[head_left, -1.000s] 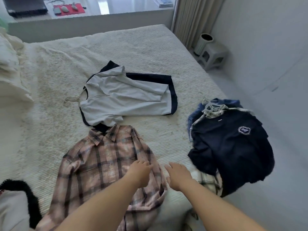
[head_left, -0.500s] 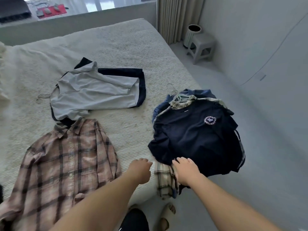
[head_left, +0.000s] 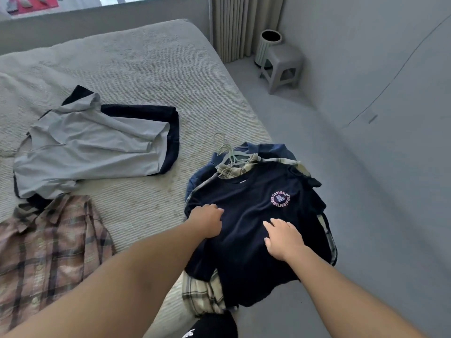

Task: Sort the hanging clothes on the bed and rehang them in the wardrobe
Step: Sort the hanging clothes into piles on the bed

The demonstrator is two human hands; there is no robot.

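Note:
A navy T-shirt (head_left: 251, 198) with a round chest logo tops a pile at the bed's right edge. Under it lie a cream plaid shirt (head_left: 202, 291) and a blue garment (head_left: 268, 150), with pale hangers (head_left: 227, 152) poking out at the collars. My right hand (head_left: 283, 237) lies flat on the navy shirt with fingers spread. My left hand (head_left: 207, 220) sits at the shirt's left edge with fingers curled down; whether they pinch fabric is hidden. A grey T-shirt (head_left: 85, 152) over a dark garment and a pink plaid shirt (head_left: 48, 247) lie to the left.
The bed (head_left: 146, 76) has a ribbed cream cover. On the grey floor to the right stand a small stool (head_left: 283, 67) and a ribbed bin (head_left: 267, 45) by the curtain (head_left: 244, 25). A pale wall (head_left: 390, 69) runs along the right. A black shoe (head_left: 212, 325) shows below.
Both hands moved right from the pink plaid shirt onto the navy T-shirt pile. The view turned right with them.

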